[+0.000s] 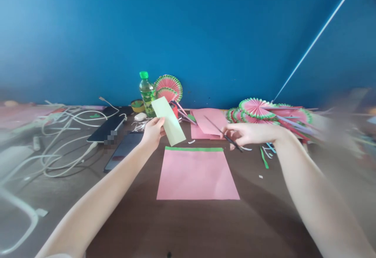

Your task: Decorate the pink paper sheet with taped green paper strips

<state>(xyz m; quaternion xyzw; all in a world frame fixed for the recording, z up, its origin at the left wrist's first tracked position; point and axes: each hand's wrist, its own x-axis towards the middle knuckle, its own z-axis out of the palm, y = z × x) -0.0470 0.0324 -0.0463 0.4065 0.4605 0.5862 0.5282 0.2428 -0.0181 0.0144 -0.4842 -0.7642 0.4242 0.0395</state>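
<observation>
My left hand [152, 131] pinches a pale green paper strip [168, 120] and holds it up above the table, tilted. My right hand [249, 133] is closed round a pair of dark scissors [223, 134], whose blades point up and left toward the strip without touching it. Below both hands a pink paper sheet [197, 175] with a green band [194, 148] along its far edge lies flat on the brown table [176, 226].
Two phones [106, 129] and white cables [63, 132] lie at the left. A green-capped bottle [146, 93] and a paper fan [169, 87] stand by the blue wall. More pink sheets [209, 121], stacked paper fans [258, 111] and paper scraps [264, 158] lie at the right.
</observation>
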